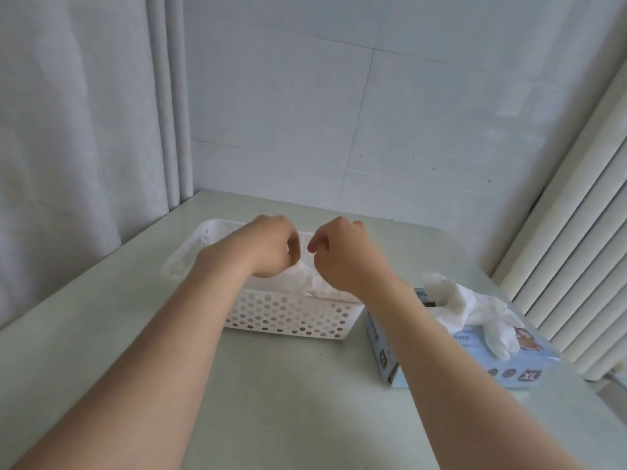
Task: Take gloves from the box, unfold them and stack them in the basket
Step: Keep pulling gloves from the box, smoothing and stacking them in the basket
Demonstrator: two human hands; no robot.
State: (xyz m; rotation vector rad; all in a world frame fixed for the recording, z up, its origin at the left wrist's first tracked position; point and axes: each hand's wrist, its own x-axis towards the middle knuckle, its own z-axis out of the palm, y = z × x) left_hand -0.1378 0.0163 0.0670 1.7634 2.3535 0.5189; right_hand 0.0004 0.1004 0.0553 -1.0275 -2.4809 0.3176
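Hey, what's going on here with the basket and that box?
A person works with both hands over a white basket on the table. The left hand and right hand, fingers curled, hover just above a white glove lying in it; whether they pinch it is unclear. To the right, another glove sticks out of the glove box.

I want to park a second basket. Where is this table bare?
Bare: the pale table in front of the white perforated plastic basket, and left of it toward the curtain. Crowded: right, where the light-blue glove box sits beside the basket.
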